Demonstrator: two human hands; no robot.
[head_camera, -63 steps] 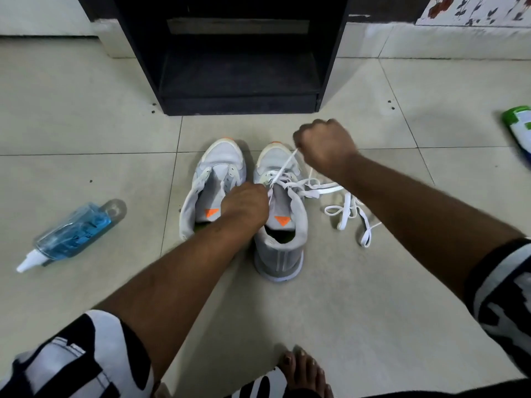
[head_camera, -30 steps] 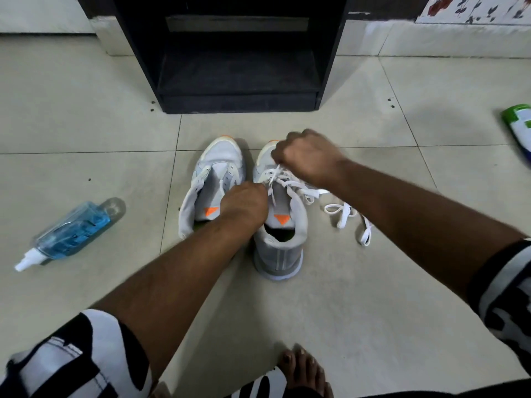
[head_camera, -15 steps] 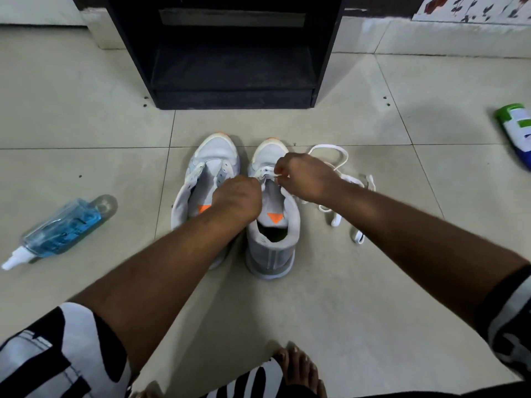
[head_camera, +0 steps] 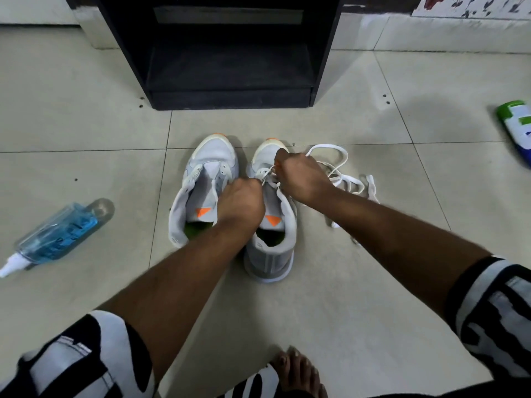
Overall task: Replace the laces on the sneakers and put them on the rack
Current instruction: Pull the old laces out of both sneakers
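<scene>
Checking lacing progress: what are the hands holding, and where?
Both the left hand and right hand pinch the white lace where it threads the right sneaker's eyelets.

Right hand (head_camera: 301,179) dropped from raised pull onto right sneaker (head_camera: 271,225); lace (head_camera: 339,170) slack now, seemingly looped forward.

The floor (head_camera: 359,282) is laid with large, pale beige tiles, glossy enough to catch soft, diffuse light, with thin dark grout lines between them. At the far side a low skirting of light tiles (head_camera: 431,33) runs along the wall. A floral-patterned panel (head_camera: 474,5) shows at the top right corner. A few small dark specks dot the tiles.
</scene>
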